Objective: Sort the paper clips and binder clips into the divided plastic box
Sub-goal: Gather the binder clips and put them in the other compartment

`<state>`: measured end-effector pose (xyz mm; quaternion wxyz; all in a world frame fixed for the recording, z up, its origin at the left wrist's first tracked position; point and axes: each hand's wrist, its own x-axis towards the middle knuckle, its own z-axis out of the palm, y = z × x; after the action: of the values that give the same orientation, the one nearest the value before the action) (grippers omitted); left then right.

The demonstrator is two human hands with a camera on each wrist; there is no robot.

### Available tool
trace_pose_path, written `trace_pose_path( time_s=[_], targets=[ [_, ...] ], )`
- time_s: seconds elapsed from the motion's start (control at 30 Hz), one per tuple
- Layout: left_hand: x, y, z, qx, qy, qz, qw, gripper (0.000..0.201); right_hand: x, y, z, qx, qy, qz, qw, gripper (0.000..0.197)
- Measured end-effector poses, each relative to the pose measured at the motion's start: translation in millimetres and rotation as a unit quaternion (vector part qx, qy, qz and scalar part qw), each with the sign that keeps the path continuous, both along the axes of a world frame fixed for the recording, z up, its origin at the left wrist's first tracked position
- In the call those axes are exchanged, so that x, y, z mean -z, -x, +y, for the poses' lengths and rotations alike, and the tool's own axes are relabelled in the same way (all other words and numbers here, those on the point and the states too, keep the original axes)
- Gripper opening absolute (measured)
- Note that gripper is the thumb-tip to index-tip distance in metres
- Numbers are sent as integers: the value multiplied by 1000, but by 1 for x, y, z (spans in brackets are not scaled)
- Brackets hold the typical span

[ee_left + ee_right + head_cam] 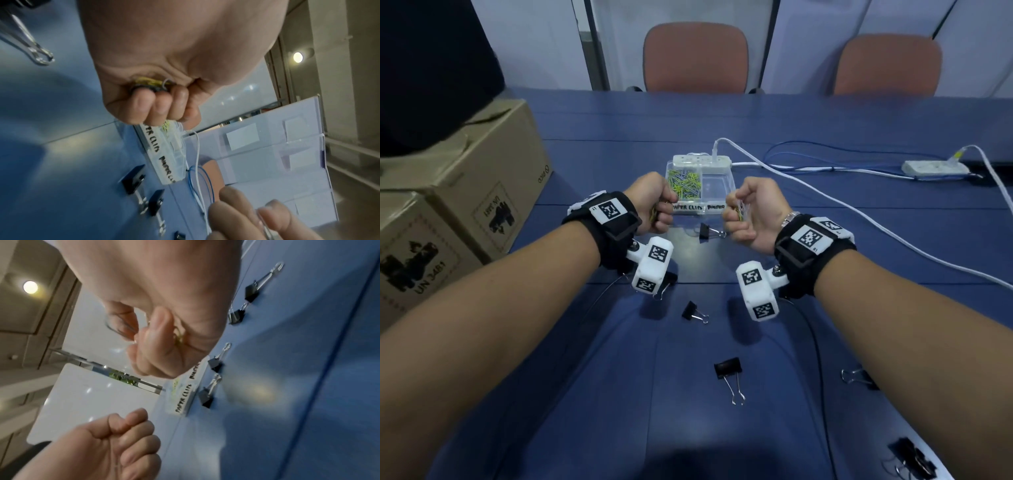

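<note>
The clear divided box [697,209] sits mid-table, and its front label reads "PAPER CLIPS" on the left half. Green and blue paper clips [685,185] fill the left compartment; the right compartment [717,188] looks empty. My left hand [658,211] hovers at the box's front left corner, fisted round a bunch of yellow-green paper clips [152,82]. My right hand [736,215] hovers at the front right corner and grips more paper clips [179,337], with one wire clip [115,328] pinched at the fingertips. Black binder clips [707,232] [693,311] [729,370] lie on the blue table.
Cardboard boxes [465,205] stand at the left edge. A white power strip [702,161] lies right behind the box, and its cable [859,212] runs off to the right. More binder clips [859,377] [911,459] lie near my right forearm. Two chairs [695,58] stand beyond the table.
</note>
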<state>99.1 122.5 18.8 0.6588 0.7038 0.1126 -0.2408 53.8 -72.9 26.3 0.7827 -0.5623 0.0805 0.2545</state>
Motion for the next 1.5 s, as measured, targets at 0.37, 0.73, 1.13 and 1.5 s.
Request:
trace_pose_path(
  time_s=[0.37, 0.73, 1.13, 1.5],
  targets=[
    [-30, -56, -8, 6, -135, -16, 991, 27, -17, -77, 20, -89, 257, 30, 962, 39],
    [-17, -110, -23, -55, -105, 4, 993, 31, -38, -150, 34, -46, 413, 11, 909, 17],
    [-49, -93, -7, -22, -2, 23, 1000, 74, -42, -170, 67, -37, 418, -14, 908, 19],
    [-52, -91, 19, -69, -81, -39, 994, 60, -47, -167, 91, -69, 430, -47, 899, 41]
  ],
)
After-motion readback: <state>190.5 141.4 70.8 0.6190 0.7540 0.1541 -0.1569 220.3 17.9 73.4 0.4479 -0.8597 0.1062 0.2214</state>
